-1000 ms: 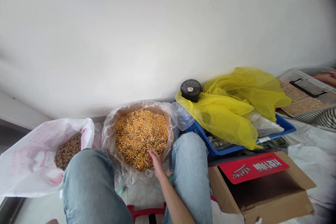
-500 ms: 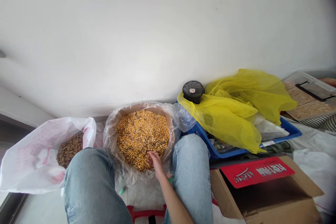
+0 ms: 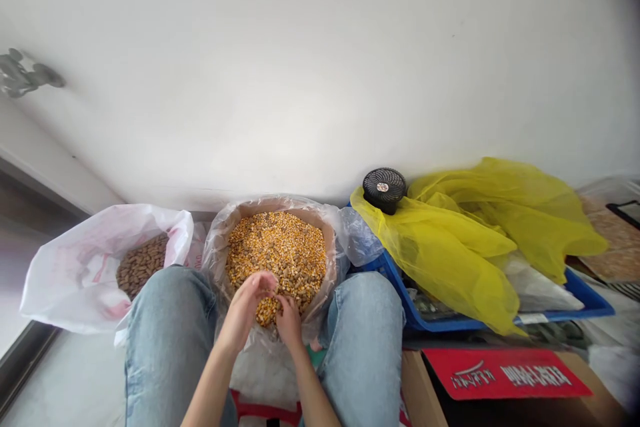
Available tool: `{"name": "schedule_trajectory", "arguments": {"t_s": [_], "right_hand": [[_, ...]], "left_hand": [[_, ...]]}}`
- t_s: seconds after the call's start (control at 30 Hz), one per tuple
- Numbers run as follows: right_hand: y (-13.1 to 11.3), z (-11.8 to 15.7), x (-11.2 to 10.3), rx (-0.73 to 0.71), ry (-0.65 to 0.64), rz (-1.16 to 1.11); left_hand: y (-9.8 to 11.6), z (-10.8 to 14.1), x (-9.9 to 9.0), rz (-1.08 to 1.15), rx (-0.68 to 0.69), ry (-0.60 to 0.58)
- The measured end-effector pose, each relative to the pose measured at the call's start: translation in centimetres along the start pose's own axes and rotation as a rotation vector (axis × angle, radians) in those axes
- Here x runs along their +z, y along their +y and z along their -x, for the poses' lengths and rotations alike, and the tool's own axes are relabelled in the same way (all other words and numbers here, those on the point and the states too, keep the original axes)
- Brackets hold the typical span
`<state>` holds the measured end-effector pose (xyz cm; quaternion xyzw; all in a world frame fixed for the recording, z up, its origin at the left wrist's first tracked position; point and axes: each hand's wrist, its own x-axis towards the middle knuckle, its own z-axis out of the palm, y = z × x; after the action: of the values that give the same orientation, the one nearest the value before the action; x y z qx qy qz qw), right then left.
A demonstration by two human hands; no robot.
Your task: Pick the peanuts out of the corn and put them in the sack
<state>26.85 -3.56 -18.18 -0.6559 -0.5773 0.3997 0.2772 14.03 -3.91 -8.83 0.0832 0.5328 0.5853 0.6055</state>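
Note:
A clear plastic-lined container (image 3: 334, 240) stands between my knees, full of yellow corn kernels (image 3: 280, 230) mixed with brown oval pieces. My left hand (image 3: 251, 295) is over the near-left part of the corn, its fingers curved and apart from the thumb. Beside it, my right hand (image 3: 289, 320) reaches down to the kernels near the front rim with fingers bent together; what they hold, if anything, is hidden. To the left, a white plastic bag (image 3: 65, 273) lies with its mouth spread, and similar brown oval pieces (image 3: 143, 265) are inside it.
On the right, yellow netting (image 3: 450, 247) drapes over a blue crate (image 3: 400, 290), with a small black fan (image 3: 384, 188) at its corner. A cardboard box with a red flap (image 3: 505, 373) stands by my right knee. A white wall (image 3: 280, 80) rises behind.
My left hand has come into view over the corn. My right hand has shifted slightly left and down. The camera view has turned a little to the left.

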Motion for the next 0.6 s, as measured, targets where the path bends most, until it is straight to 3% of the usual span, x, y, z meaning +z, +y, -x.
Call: {"name": "schedule_trajectory", "arguments": {"t_s": [0.07, 0.17, 0.27, 0.6], "right_hand": [[0.1, 0.2, 0.3, -0.024, -0.04, 0.069], [0.4, 0.4, 0.5, -0.044, -0.078, 0.149], [0.6, 0.4, 0.5, -0.045, -0.09, 0.178], [-0.6, 0.5, 0.4, -0.093, -0.14, -0.041]], "left_hand": [[-1.6, -1.2, -0.4, -0.033, 0.003, 0.02], [-5.0, -2.8, -1.5, -0.048, -0.022, 0.257], [-7.3, -3.4, -2.1, -0.004, -0.003, 0.272], [-7.1, -3.0, -1.8, 0.342, -0.122, 0.217]]}}
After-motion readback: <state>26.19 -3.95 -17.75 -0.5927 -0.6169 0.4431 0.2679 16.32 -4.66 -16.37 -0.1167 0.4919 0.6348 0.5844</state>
